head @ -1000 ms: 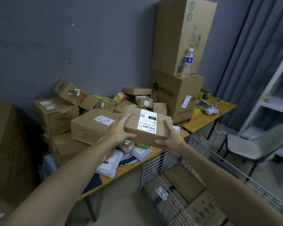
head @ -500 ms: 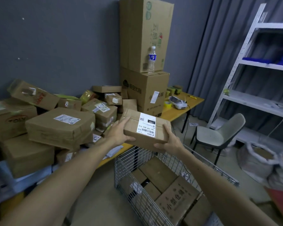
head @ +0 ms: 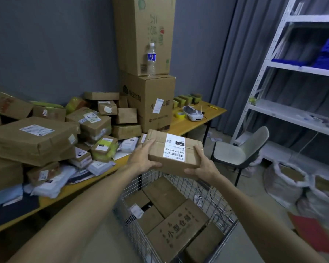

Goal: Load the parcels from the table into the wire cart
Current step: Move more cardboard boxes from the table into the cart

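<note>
Parcel (head: 176,154) over cart (head: 210,196), left grip (head: 142,158) and right grip (head: 202,168) curled round its ends; underside hidden, cart's near end cropped.

The white label (head: 174,149) on the parcel (head: 179,164) above the cart (head: 219,204) reads "15H" in a black bar. Next to its barcode stands "15H-159-A03-210". The finer print on it is too small to read.

Inside the cart, one flat box (head: 179,226) carries the printed characters "小型仓储".

The big box (head: 150,118) on the table (head: 198,118) shows "小" and "机箱". A paper slip (head: 158,105) covers what stands between them. The logo text near its upper corner is not clear.

The tall box (head: 141,25) on top of it has green characters. The first looks like "天" and the rest is blurred.

A small paper (head: 216,139) on the floor (head: 254,186) says "5-1".
</note>
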